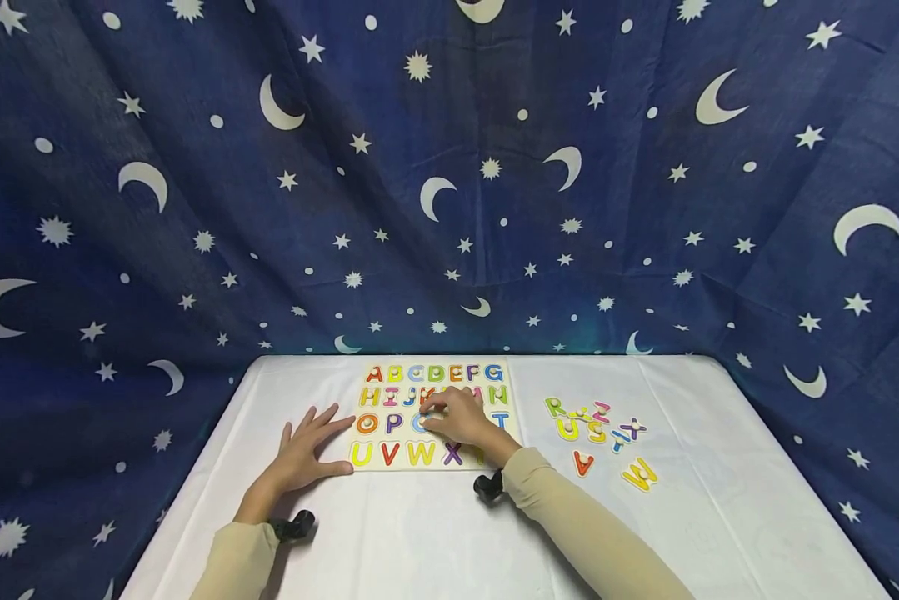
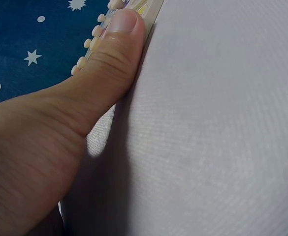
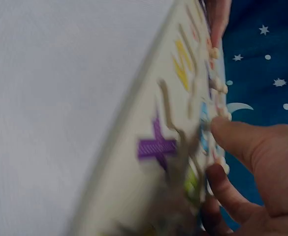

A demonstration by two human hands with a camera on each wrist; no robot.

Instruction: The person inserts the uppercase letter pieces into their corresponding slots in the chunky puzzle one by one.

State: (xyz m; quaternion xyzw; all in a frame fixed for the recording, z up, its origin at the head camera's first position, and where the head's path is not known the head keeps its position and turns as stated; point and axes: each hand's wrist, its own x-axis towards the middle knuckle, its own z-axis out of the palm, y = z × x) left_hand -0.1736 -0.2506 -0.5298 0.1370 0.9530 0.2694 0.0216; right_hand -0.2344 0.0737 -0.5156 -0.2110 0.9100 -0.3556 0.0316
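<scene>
A wooden alphabet puzzle board [image 1: 407,440] lies on the table, with knobbed letters in its upper rows and the bottom row showing coloured, knobless letter shapes. My right hand [image 1: 460,417] reaches over the board and pinches a blue round letter piece [image 1: 419,423], which looks like the Q, beside the purple P [image 1: 393,423]. That hand hides several letters in the second and third rows. At the board's left edge my left hand [image 1: 304,454] has its fingers spread, and its thumb [image 2: 116,42] rests against the rim near the lower left corner.
Right of the board lie several loose knobbed letters, among them a green R [image 1: 554,407], a red V [image 1: 583,463], a yellow W [image 1: 639,475] and a purple X [image 1: 633,428]. A white cloth covers the table [image 1: 419,542]. Behind it hangs a blue star-and-moon curtain [image 1: 389,208].
</scene>
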